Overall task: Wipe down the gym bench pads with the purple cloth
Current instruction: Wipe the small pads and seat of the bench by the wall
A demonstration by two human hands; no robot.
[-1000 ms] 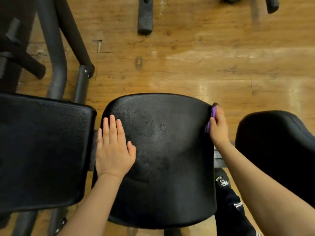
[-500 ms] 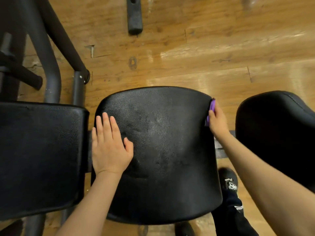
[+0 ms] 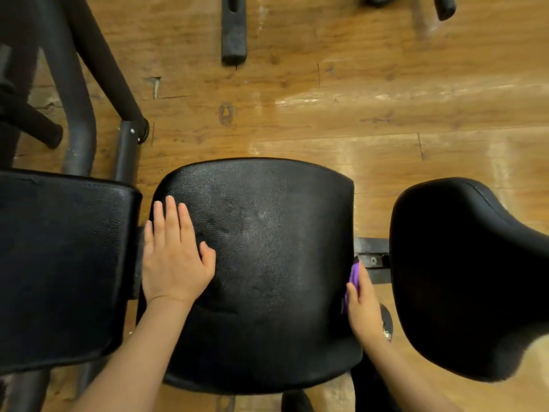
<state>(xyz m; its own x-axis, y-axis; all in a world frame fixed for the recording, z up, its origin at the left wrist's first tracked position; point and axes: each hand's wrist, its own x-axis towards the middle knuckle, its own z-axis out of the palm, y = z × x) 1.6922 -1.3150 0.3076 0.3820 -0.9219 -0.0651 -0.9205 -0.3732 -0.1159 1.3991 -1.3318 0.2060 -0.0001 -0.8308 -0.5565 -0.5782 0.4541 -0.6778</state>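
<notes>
- Under you, on the wood floor point(image 3: 386, 108), three black pads sit in a row: the back pad point(image 3: 59, 263) at left, the middle pad point(image 3: 267, 263) you are working on, and the end pad point(image 3: 463, 278) at right, with a bare metal bracket point(image 3: 372, 260) between the last two.
- Along the middle pad's right edge, your stroke has run toward you: a second ago the cloth was up at the far right corner; now it sits about halfway down that side. So the far part of the side edge looks covered, and the near half and the near corner are probably what is left of it.
- Your left hand point(image 3: 175, 260) has not moved from the left part of the middle pad. It lies flat, fingers straight and together, thumb out, bracing the pad and gripping nothing.
- Your right hand point(image 3: 364, 304) presses against the pad's side, fingers wrapped over the cloth.
- The cloth point(image 3: 354, 273) shows only as a purple strip between your fingers and the pad edge; most of it is hidden.
</notes>
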